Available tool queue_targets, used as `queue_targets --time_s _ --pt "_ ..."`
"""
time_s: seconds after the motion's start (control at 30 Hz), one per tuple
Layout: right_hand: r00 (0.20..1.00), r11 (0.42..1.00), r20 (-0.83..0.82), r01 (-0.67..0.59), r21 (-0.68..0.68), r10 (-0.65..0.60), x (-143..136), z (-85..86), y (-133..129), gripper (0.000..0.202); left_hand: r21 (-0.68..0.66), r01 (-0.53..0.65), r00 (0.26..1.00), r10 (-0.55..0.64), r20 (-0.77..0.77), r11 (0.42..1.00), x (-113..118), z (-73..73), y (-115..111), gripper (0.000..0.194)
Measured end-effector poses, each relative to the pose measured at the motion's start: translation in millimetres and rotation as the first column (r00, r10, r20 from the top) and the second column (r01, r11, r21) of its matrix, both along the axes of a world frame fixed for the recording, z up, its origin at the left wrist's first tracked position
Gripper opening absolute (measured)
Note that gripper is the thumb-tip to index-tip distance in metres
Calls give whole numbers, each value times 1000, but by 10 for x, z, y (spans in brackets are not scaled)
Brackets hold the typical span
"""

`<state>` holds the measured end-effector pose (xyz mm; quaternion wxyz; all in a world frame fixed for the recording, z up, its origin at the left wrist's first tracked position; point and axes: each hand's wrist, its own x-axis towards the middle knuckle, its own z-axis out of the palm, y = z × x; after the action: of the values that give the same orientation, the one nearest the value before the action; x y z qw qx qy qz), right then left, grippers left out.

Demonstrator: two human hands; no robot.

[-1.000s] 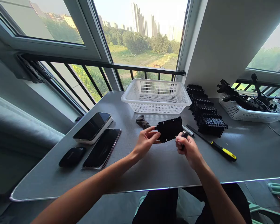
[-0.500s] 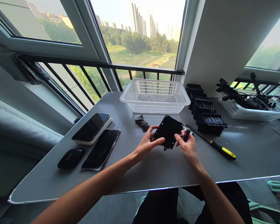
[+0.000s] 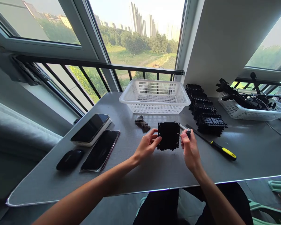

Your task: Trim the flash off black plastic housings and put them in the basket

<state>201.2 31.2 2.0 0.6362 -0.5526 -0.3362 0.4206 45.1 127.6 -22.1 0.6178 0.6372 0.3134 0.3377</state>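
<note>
A flat black plastic panel (image 3: pixel 169 136) with small notches along its edges is held up over the table by my left hand (image 3: pixel 147 144), thumb across its left side. Just right of the panel, not touching it, my right hand (image 3: pixel 189 148) is closed around a small dark tool (image 3: pixel 188 132); most of the tool is hidden by the fingers. A crumpled dark cloth (image 3: pixel 142 123) lies beyond my left hand. To the right of my right hand rests a long dark file (image 3: pixel 224 152) with a black and yellow handle.
At the back stands a white perforated basket (image 3: pixel 154 107). Stacked black panels (image 3: pixel 206 112) lie right of it, then a basket (image 3: pixel 250 116) of black parts and wires. Two phones (image 3: pixel 91 128) (image 3: pixel 100 150) and a black case (image 3: pixel 70 160) are on the left.
The panel has turned upright and square to the view, its top edge now lower. My right hand has let go of its right side and moved slightly away, still holding the tool.
</note>
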Motion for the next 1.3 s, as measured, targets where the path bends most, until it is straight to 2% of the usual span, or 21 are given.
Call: queue_targets --time_s 0.1,0.17,0.33,0.5,0.67,0.93,1.1,1.3 --pt "982 988 -109 -149 47 153 -87 44 -12 36 94 -14 999 17 -30 995 8 10 -28 27" --pt "931 956 -219 -292 35 293 -145 38 4 40 156 -18 998 27 -55 988 10 18 -54 23" --pt "859 902 -314 -432 -18 405 -204 -42 56 37 259 1 998 15 -57 966 4 30 -114 19" --pt "856 908 -346 -418 -29 383 -170 -60 72 35 380 35 998 -14 -59 924 -16 -30 -127 14" --pt "864 906 -320 -421 -33 390 -160 -41 63 34 512 65 996 -21 -90 856 -34 -110 -117 15" --pt "850 903 -361 -426 -45 383 -154 0 49 33 627 65 994 7 -112 776 -29 -130 -111 19" --pt "827 910 -422 -415 -15 370 -128 -16 53 29 641 69 993 11 -120 764 -33 -135 -121 20" --pt "772 935 -549 -350 53 320 -117 -22 58 20 624 55 994 18 -110 780 -31 -121 -124 20"
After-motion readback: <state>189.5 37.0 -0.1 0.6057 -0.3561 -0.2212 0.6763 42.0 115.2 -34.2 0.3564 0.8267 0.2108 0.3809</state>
